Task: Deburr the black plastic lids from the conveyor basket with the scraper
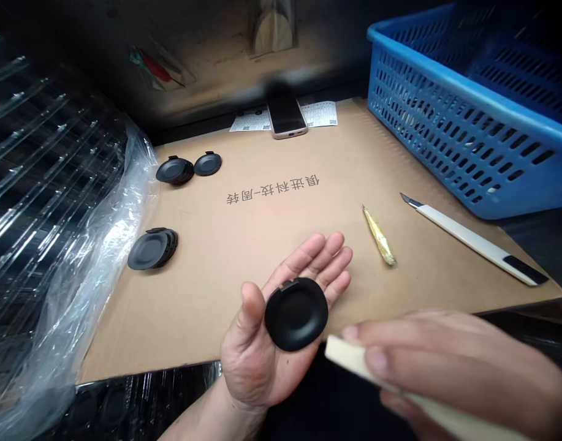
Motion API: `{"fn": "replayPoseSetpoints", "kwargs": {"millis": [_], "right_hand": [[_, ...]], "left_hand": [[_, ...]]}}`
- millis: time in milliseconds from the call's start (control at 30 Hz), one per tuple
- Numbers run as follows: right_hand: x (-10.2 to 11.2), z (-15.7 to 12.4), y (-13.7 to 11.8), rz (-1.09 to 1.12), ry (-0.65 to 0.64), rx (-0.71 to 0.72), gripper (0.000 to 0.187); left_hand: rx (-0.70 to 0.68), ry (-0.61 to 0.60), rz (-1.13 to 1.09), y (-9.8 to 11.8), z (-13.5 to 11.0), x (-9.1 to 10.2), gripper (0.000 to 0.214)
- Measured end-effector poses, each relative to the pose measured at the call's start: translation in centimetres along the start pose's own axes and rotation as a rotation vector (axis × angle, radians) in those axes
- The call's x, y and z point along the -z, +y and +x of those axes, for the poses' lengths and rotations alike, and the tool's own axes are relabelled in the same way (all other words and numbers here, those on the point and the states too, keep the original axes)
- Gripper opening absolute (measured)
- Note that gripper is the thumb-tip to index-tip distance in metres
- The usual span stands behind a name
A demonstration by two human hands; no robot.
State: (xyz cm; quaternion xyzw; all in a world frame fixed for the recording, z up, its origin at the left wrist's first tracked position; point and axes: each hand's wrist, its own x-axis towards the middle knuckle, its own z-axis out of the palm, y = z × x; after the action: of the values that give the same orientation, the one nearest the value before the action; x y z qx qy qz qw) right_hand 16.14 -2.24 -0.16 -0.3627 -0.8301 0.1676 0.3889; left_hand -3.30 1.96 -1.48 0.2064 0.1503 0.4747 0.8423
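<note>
A black round cap [296,313] with a small tab on its rim rests on the upturned palm of my left hand [266,349]. The fingers of that hand are stretched out, so the cap is carried rather than clenched. To its right, my right hand [459,361] is closed around a pale cream, flat bar [349,358], blurred by motion; its exact kind is unclear. The bar's blunt end lies close to the cap's lower right edge, and contact between them cannot be made out. Similar black caps are stacked at left, in a far stack [173,170] and a near stack [151,250].
One more cap [208,163] sits beside the far stack. On the cardboard [207,294] lie a white-handled craft knife [469,236] and a yellow-wrapped pointed tool [379,237]. A phone [287,114] on papers, a blue basket [428,104] and plastic wrap [106,239] border it.
</note>
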Motion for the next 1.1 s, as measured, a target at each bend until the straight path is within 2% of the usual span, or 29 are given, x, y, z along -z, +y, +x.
{"fn": "replayPoseSetpoints", "kwargs": {"millis": [100, 167, 300, 433, 533, 633, 733, 800, 967, 1000, 1100], "right_hand": [[1.4, -0.4, 0.5, -0.074, 0.067, -0.101, 0.040], [1.8, -0.1, 1.0, -0.069, 0.068, -0.101, 0.043], [1.0, 1.0, 1.9, 0.025, -0.047, 0.012, 0.037], [-1.3, 1.3, 1.4, 0.191, -0.036, 0.081, 0.026], [-1.8, 0.7, 0.5, 0.252, -0.031, 0.090, 0.018], [-0.5, 0.2, 0.3, 0.132, 0.083, -0.008, 0.018], [1.0, 0.3, 1.3, -0.133, 0.237, -0.176, 0.031], [1.2, 0.5, 2.2, -0.248, 0.203, -0.217, 0.036], [0.4, 0.9, 2.9, -0.365, -0.125, -0.215, 0.063], [0.4, 1.1, 3.0, -0.357, -0.134, -0.212, 0.062], [1.0, 1.7, 4.1, -0.441, -0.030, -0.225, 0.040]], "left_hand": [[-0.015, -0.061, 0.045, -0.1, 0.1, -0.1, 0.075], [-0.016, -0.068, 0.064, -0.2, 0.0, -0.1, 0.076], [0.006, -0.070, 0.098, -0.2, -0.3, 0.1, 0.055], [0.000, 0.009, 0.091, -0.3, -0.2, 0.3, 0.046], [-0.015, 0.021, 0.101, -0.4, -0.1, 0.2, 0.046], [-0.054, -0.018, 0.105, -0.3, -0.1, -0.1, 0.049], [-0.103, -0.074, 0.112, 0.0, -0.5, -0.6, 0.058], [-0.130, -0.102, 0.139, 0.2, -0.7, -1.0, 0.063], [-0.154, -0.099, 0.179, 0.6, -1.1, -1.3, 0.068], [-0.154, -0.092, 0.179, 0.6, -1.2, -1.3, 0.067], [-0.138, -0.079, 0.176, 0.7, -1.1, -1.3, 0.060]]}}
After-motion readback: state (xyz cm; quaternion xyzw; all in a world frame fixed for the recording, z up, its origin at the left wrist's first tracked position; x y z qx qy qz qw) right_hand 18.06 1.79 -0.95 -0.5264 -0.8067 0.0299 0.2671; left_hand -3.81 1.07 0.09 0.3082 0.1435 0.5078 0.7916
